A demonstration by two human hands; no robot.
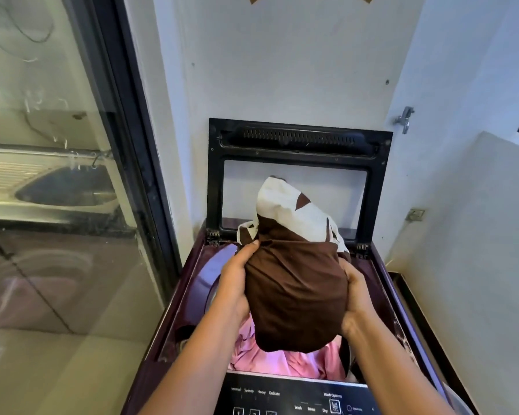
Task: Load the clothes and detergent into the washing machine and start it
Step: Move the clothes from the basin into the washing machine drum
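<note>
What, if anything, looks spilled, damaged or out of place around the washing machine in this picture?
Nothing stands out. The lid is propped open, pink clothes lie in the drum, and the left hand and right hand hold a brown and white bundle above the opening. No spill shows.

A dark maroon top-loading washing machine [174,319] stands in the corner with its lid [300,145] raised upright against the back wall. Pink clothes [282,359] lie inside its drum, toward the front edge. Along that front edge runs a black control panel [282,398] with printed labels and buttons.
</note>
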